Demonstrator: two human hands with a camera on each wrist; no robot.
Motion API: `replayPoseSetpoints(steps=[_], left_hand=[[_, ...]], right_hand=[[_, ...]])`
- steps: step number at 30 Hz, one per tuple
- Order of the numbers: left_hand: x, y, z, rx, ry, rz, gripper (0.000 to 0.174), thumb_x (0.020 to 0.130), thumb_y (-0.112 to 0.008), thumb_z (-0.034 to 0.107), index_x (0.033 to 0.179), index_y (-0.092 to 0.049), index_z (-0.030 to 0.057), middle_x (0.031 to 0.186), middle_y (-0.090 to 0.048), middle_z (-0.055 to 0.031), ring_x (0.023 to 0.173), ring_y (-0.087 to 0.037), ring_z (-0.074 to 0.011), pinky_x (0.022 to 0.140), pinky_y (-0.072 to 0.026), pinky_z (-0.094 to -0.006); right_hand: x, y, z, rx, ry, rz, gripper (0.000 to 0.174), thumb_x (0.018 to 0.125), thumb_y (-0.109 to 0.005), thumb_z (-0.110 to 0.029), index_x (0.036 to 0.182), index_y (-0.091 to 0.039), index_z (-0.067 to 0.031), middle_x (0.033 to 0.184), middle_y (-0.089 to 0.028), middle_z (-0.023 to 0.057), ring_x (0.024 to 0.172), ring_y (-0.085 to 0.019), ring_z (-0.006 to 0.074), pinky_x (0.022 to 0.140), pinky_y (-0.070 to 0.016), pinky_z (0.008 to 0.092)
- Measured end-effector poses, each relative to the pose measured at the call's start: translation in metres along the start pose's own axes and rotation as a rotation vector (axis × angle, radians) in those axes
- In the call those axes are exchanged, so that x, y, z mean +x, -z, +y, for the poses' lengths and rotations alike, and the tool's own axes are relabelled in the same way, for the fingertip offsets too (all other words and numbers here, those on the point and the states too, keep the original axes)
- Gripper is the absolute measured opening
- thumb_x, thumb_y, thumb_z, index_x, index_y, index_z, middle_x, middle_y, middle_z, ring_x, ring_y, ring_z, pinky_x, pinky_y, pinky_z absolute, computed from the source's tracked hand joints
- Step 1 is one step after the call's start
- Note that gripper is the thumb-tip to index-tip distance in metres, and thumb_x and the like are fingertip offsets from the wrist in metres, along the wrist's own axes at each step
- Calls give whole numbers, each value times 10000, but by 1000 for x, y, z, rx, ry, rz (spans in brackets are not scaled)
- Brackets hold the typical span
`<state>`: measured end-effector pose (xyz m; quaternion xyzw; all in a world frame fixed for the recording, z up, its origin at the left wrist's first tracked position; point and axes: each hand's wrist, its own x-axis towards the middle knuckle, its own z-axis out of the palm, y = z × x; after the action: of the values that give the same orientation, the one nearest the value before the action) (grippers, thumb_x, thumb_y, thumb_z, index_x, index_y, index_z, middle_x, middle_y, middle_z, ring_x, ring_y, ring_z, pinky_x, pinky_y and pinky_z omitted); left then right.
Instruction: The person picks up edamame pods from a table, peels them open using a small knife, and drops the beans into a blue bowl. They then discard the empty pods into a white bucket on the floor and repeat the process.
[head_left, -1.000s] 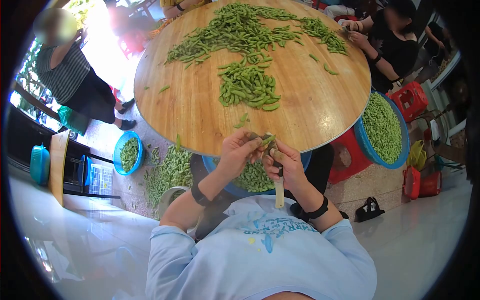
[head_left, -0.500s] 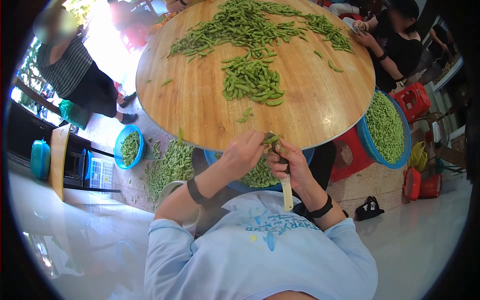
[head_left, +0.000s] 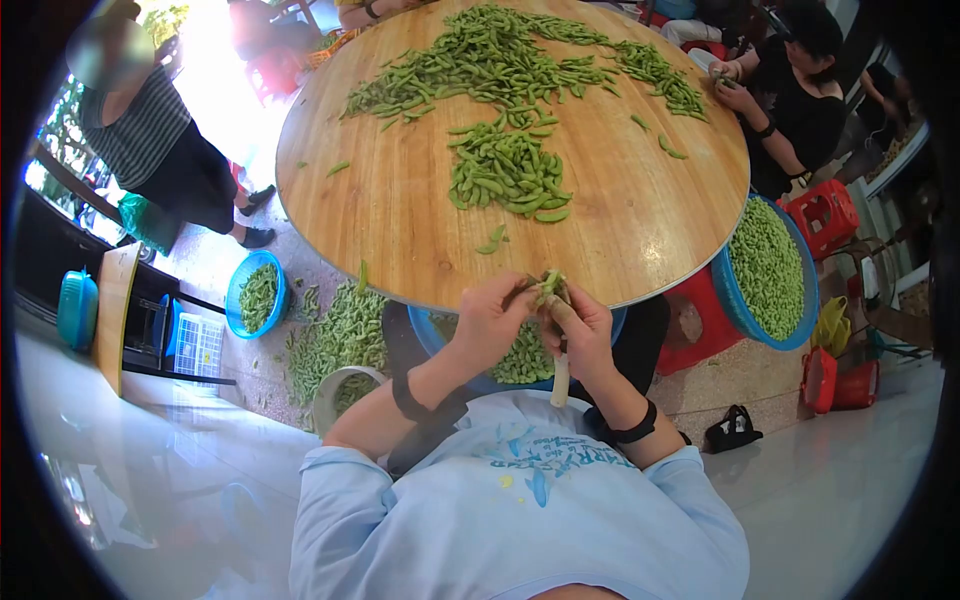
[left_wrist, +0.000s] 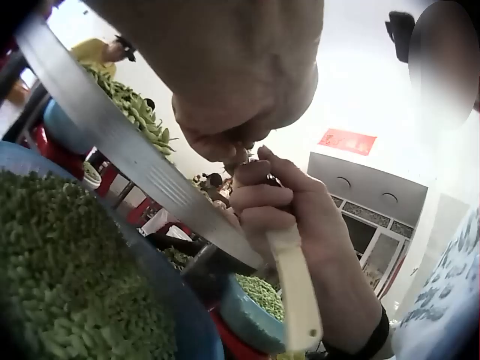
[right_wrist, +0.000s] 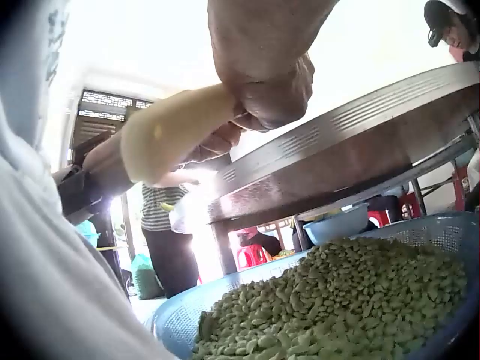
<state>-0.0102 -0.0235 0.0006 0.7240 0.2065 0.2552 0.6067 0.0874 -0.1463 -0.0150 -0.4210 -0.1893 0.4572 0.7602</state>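
Just over the near table edge, my left hand [head_left: 490, 318] pinches a green soybean pod [head_left: 549, 284] at my right fingertips. My right hand [head_left: 585, 325] grips a tool by its cream handle [head_left: 560, 380], which points down toward my body; the working end is hidden among the fingers. In the left wrist view a hole shows near the end of that handle [left_wrist: 298, 292]. Below both hands a blue basin [right_wrist: 176, 322] holds shelled green beans [right_wrist: 337, 300]. A heap of pods [head_left: 510, 175] lies on the round wooden table [head_left: 630, 220] ahead.
More pods [head_left: 335, 340] cover the floor at left, near a blue basin [head_left: 233, 310] and a pale bucket [head_left: 325, 410]. Another blue basin [head_left: 812, 300] of shelled beans stands at right by a red stool [head_left: 690, 320]. A person [head_left: 795, 110] sits at the table's right side.
My left hand swung over the pod with its back up, then drew back slightly. The pod now sits more upright between my fingertips, and the handle has tilted. The right hand keeps its grip.
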Motion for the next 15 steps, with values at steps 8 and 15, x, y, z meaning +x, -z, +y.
replayPoseSetpoints(steps=[8, 15], left_hand=[[-14, 2, 1, 232, -242, 30, 97, 845, -614, 35, 915, -612, -33, 671, -578, -70, 590, -504, -78, 522, -412, -240], [-23, -5, -2, 176, -157, 14, 108, 850, -623, 48, 920, -603, -32, 671, -565, -92, 582, -474, -90, 517, -401, -250]], right_hand=[[8, 5, -9, -660, 225, 32, 303, 820, -584, 2, 1119, -532, 16, 818, -581, 45, 670, -583, 142, 590, -452, 251], [9, 6, 6, -1001, 508, 43, 276, 772, -574, 8, 1047, -557, 7, 818, -614, 140, 673, -612, 241, 620, -486, 316]])
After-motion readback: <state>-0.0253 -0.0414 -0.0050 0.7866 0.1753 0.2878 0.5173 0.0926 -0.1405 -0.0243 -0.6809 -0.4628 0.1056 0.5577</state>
